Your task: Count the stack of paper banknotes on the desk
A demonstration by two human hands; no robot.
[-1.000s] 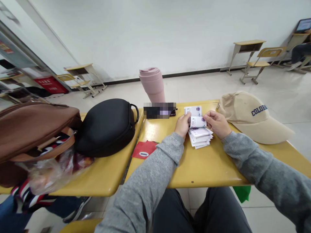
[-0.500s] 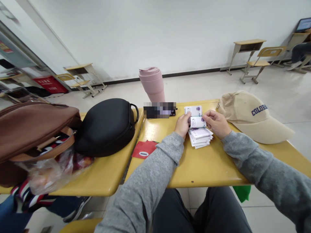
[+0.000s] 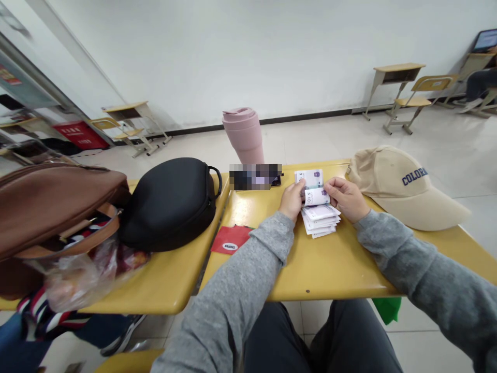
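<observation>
My left hand is closed on the left edge of a wad of pale banknotes, printed in purple with a figure 5. The near part of the wad curls up toward me. At its right edge, my right hand pinches a note between thumb and fingertips. Just below the hands, a loose fanned stack of pale notes lies on the yellow desk. How many notes are in my grip I cannot tell.
Beyond my hands stands a pink tumbler, with a partly blurred dark phone-like object before it. A beige cap lies right. Leftward are a red packet, black case and brown bag.
The print showing on the held notes differs: the figure 5 and purple emblem sit elsewhere on the visible faces. Both hands have barely moved, and the stack below looks the same.
</observation>
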